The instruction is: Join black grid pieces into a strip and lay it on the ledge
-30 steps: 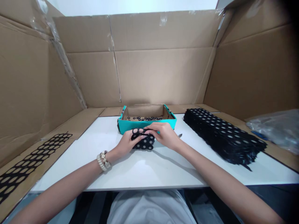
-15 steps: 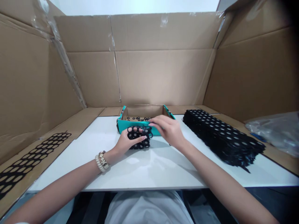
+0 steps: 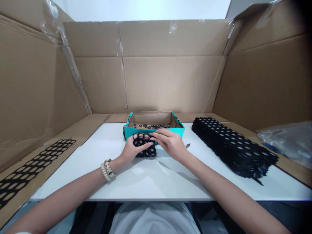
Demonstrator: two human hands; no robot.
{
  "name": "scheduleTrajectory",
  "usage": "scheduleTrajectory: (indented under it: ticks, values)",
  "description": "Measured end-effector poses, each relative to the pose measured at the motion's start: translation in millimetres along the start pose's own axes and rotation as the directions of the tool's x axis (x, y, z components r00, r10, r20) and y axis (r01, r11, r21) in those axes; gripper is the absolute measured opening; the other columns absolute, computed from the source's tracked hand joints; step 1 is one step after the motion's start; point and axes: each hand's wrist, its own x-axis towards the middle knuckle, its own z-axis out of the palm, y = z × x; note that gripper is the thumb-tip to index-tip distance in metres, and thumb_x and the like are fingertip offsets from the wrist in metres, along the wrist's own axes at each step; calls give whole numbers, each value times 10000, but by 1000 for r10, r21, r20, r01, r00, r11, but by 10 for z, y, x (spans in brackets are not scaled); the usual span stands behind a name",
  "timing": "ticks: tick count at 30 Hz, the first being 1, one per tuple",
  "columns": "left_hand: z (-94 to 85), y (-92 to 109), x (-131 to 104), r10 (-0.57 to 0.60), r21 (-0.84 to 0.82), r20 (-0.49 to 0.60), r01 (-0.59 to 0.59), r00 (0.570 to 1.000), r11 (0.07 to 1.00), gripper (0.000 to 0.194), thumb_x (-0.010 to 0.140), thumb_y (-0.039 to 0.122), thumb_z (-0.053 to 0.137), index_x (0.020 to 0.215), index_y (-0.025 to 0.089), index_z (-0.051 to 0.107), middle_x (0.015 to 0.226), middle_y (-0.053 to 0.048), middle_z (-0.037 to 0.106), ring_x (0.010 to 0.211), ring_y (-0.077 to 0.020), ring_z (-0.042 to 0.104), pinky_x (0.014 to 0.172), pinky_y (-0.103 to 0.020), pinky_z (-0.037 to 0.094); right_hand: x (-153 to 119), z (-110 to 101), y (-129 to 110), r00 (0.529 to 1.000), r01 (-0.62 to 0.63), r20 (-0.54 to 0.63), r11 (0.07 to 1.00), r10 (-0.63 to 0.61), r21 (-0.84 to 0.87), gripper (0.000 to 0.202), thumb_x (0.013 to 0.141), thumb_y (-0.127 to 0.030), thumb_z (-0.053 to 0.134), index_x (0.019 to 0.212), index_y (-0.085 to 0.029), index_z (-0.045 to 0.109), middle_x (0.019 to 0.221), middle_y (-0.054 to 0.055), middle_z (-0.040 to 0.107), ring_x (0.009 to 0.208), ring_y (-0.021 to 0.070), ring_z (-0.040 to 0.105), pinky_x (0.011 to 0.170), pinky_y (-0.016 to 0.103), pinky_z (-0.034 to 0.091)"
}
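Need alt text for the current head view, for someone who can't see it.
Left hand and right hand hold a black holed mesh before a teal box of small rings; a mesh stack lies right.

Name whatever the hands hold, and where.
The left hand holds a black perforated piece by its left side, thumb across the front; the right hand is at its upper right edge.
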Motion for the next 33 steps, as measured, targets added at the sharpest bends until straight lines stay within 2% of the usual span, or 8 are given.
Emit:
scheduleTrajectory:
  ticks: [6,18,24,27,29,30,31,33]
  values:
    - [5,13,-14,-20,19,1,20,1000,1000,324,643,335,799,831,146,614,889,-31,667,885,-175,618,848,-303,503,33,-27,39,996,-55,82,964,34,259,274,918,-344,521,1085,-209,692,951,69,685,833,165,657,755,291,546]
    - [7,-4,-14,8,59,38,-10,999,998,322,652,329,794,845,147,612,918,-36,663,913,-179,619,871,-310,496,60,-32,12,979,-155,171,952,113,262,205,935,-295,503,944,-185,677,904,52,680,823,160,638,753,279,502]
    - [13,2,-14,-11,61,34,9,999,998,350,635,337,806,872,144,635,946,-47,680,927,-192,629,874,-314,502,20,41,15,979,-205,53,959,198,198,241,975,-275,380,923,-166,588,849,67,652,768,166,611,704,286,485]
    - [12,4,-13,-25,56,5,24,1000,998,353,630,342,809,863,142,634,947,-48,681,928,-196,630,869,-316,508,19,65,4,971,-232,4,935,240,268,261,974,-304,365,970,-177,593,916,84,650,817,176,603,732,301,475]
    - [14,8,-14,-32,51,3,32,999,998,353,627,340,810,862,143,635,945,-44,682,928,-196,630,870,-316,510,26,89,2,930,-336,6,840,368,427,266,965,-340,382,978,-183,596,861,69,634,741,158,575,679,288,462]
    - [16,10,-16,-35,49,4,35,999,998,354,626,339,810,864,144,637,943,-42,683,926,-196,631,870,-318,511,31,100,5,892,-394,30,742,451,543,262,953,-361,404,966,-182,595,811,54,614,674,141,541,631,274,447]
    - [18,12,-18,-39,48,6,39,999,998,354,626,339,809,866,145,637,940,-41,684,922,-196,632,869,-319,512,38,106,9,847,-439,80,606,526,664,252,936,-376,437,947,-178,593,769,38,586,616,123,497,586,258,427]
    - [21,15,-20,-42,50,8,41,999,998,354,626,340,808,868,145,638,941,-40,686,917,-196,634,866,-323,515,59,88,19,755,-474,235,262,612,840,212,887,-363,522,911,-164,594,747,17,542,572,93,432,542,229,400]
